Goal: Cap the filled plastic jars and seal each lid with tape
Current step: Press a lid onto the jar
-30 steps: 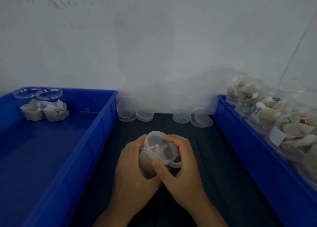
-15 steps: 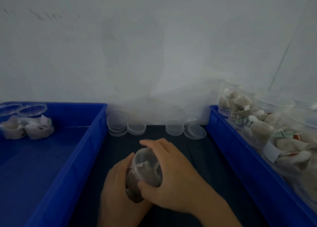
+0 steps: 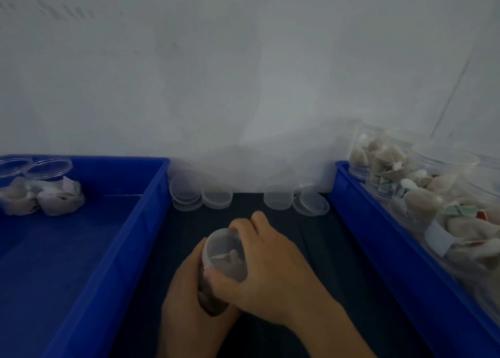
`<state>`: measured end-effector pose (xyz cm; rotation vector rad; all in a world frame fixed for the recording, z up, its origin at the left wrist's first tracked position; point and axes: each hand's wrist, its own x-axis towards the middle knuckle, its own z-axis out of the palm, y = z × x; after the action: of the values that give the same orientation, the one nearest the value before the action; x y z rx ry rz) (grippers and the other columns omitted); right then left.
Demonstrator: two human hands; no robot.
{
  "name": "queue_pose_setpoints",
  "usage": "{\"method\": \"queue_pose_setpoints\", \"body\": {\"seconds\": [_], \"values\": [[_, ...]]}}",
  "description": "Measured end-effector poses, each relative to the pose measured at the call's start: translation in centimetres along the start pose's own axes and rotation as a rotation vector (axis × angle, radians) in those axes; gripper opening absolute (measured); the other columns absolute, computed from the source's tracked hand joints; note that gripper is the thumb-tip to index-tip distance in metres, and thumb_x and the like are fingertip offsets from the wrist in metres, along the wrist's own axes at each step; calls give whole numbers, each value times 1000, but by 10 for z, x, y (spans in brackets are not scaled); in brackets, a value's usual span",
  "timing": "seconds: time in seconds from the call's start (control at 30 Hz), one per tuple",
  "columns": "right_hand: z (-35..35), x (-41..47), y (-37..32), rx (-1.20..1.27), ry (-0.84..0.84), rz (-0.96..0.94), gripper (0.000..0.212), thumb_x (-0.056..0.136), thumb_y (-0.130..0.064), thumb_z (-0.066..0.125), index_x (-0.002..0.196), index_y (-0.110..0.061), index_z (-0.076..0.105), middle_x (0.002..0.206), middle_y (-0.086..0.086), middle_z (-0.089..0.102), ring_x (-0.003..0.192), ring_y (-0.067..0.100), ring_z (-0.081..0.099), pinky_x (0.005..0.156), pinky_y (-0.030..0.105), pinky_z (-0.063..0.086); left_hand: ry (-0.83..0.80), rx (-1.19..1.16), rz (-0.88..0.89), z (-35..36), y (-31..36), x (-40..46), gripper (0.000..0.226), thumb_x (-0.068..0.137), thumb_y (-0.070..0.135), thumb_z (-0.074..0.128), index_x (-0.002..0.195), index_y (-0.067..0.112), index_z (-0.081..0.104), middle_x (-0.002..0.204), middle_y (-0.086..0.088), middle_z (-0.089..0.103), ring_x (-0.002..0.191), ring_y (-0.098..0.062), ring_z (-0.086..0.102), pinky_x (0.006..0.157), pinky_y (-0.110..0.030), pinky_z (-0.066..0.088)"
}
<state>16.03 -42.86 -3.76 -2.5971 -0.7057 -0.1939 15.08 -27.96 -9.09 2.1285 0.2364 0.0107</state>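
Note:
A small clear plastic jar [image 3: 213, 301] filled with brownish pieces is tilted above the dark table, its clear lid [image 3: 220, 252] facing me. My left hand [image 3: 186, 301] grips the jar's body from below and the left. My right hand [image 3: 267, 271] wraps over the lid's rim, thumb on the near edge and fingers over the far edge. No tape shows in this view; the right hand may hide some.
A blue bin [image 3: 113, 249] on the left holds two capped jars [image 3: 40, 192] at its far end. A blue bin [image 3: 378, 249] on the right is packed with several filled jars [image 3: 422, 192]. Loose clear lids [image 3: 278, 201] lie in stacks along the wall.
My right hand has slid further over the lid, covering more of it, and the jar has tipped left. The camera has tilted up, so hands sit lower in view.

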Motion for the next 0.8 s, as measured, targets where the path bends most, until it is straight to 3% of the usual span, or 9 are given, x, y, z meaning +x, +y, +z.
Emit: {"method": "queue_pose_setpoints", "body": {"seconds": [0.07,0.17,0.27,0.33,0.43,0.57,0.7,0.77,0.8], "values": [[6,0,-2,-52,84,-1,63,75,-90,43,112,-39,41,102,-17,36,84,5,46,70,27,47,6,-56,26,1,-7,6,82,79,17,92,140,33,39,134,1,50,128,-19,50,117,-40,36],[12,-3,2,-7,152,31,63,76,-91,39,111,-39,43,102,-17,40,84,5,49,71,30,51,76,25,88,11,-3,-4,91,77,20,92,153,23,43,152,-2,52,138,-17,51,118,-41,41],[16,-10,19,241,122,52,67,89,-85,32,139,-42,47,119,-23,47,108,-1,55,91,30,52,226,-73,208,16,-16,-22,97,63,26,99,146,34,52,143,13,60,119,5,55,104,-31,47],[22,-19,35,430,147,144,65,98,-76,24,151,-45,42,132,-32,47,128,-6,47,107,25,42,267,-182,254,17,-24,-29,101,59,39,100,147,46,50,137,26,60,120,12,56,97,-23,46],[37,-34,56,109,180,137,42,101,-61,33,131,-41,53,118,-30,47,113,-2,47,95,23,43,304,-313,246,15,-31,-29,109,62,54,92,157,47,40,143,28,57,130,10,54,105,-26,47],[56,-38,67,-222,29,35,28,95,-61,49,107,-37,59,109,-19,52,98,5,38,86,25,37,272,-309,258,15,-32,-26,115,67,65,82,165,41,27,155,24,49,140,6,47,115,-30,44],[60,-38,60,-206,127,46,20,104,-46,52,89,-33,55,88,-17,56,81,5,43,76,28,40,228,-299,233,17,-34,-29,123,70,64,82,164,55,3,164,33,29,145,15,31,123,-30,35],[58,-37,54,-66,204,110,23,105,-52,43,90,-36,47,77,-14,55,71,5,51,64,27,40,327,-230,260,17,-31,-34,125,70,64,86,161,57,0,157,46,19,144,24,20,122,-26,27],[56,-38,50,10,240,131,24,104,-56,39,91,-37,43,72,-13,55,65,6,53,58,27,40,433,-160,298,17,-29,-36,123,72,64,86,165,51,6,158,43,20,146,21,19,120,-25,26]]}}
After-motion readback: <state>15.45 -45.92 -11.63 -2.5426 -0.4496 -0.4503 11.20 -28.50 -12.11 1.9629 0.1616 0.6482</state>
